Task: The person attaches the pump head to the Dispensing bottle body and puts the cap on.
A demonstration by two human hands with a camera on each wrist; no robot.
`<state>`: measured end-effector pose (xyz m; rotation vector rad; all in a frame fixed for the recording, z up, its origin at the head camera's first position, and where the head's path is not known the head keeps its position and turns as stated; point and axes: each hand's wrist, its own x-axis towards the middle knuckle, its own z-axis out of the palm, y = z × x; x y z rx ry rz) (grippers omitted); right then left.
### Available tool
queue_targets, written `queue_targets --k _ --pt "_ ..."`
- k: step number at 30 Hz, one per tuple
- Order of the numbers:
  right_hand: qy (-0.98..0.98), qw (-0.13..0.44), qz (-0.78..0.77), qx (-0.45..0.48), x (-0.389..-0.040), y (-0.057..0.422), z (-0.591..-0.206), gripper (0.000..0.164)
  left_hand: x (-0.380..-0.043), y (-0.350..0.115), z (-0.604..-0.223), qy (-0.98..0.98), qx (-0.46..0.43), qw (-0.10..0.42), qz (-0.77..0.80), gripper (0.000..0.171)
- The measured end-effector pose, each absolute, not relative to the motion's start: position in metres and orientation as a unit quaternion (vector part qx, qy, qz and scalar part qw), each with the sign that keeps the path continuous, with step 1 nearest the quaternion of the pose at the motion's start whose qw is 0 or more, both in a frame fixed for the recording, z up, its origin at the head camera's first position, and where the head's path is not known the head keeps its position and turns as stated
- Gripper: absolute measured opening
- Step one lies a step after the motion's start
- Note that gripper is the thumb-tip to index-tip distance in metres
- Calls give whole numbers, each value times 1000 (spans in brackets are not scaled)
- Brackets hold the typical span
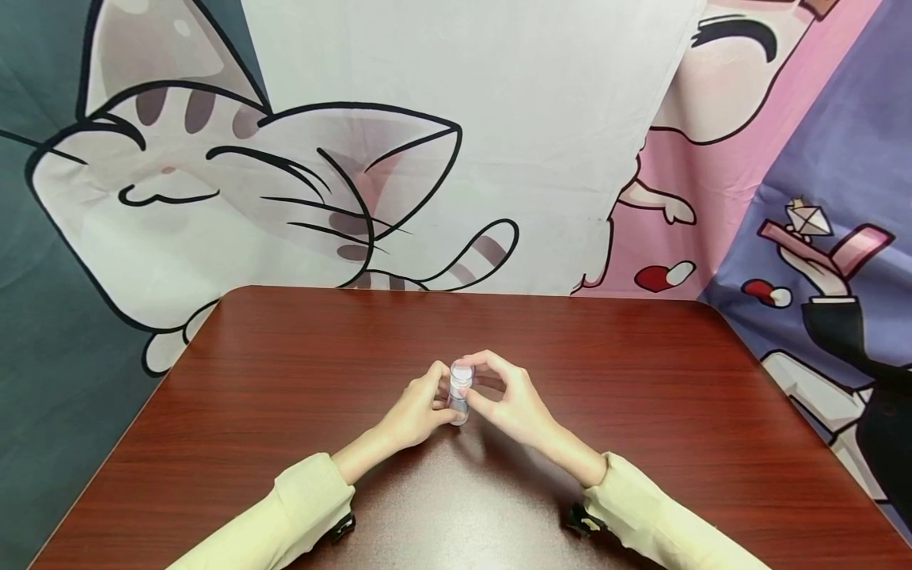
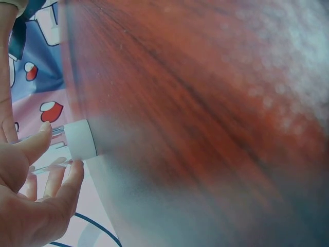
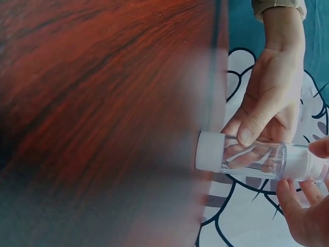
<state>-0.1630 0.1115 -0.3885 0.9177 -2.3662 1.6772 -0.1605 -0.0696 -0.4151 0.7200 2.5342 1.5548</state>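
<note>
A small clear bottle point(image 1: 459, 405) stands upright over the middle of the table between both hands. Its base point(image 3: 209, 152) is white, and a white collar point(image 3: 297, 161) shows under its clear top. My left hand point(image 1: 415, 410) grips the see-through lower body, thumb on one side and fingers behind it, as the right wrist view shows. Higher up, my right hand point(image 1: 518, 402) holds the top between thumb and fingers. In the left wrist view the white base point(image 2: 82, 140) sits just beyond the left fingertips, right at the tabletop.
The reddish-brown wooden table point(image 1: 299, 340) reaches back to a wall cloth point(image 1: 556, 142) printed with a cartoon cat and other figures. Glare lies on the table's near middle. Dark wrist straps point(image 1: 584, 519) show under the pale sleeves point(image 1: 648, 507).
</note>
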Motion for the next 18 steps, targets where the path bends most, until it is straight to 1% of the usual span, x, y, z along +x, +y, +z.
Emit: queue_targets --k 14,18 --pt "-780 52 547 300 -164 113 -391 31 -161 -69 -418 827 232 43 510 39" --pt "-775 52 549 307 -161 110 -382 30 -161 -69 -417 827 234 40 509 39"
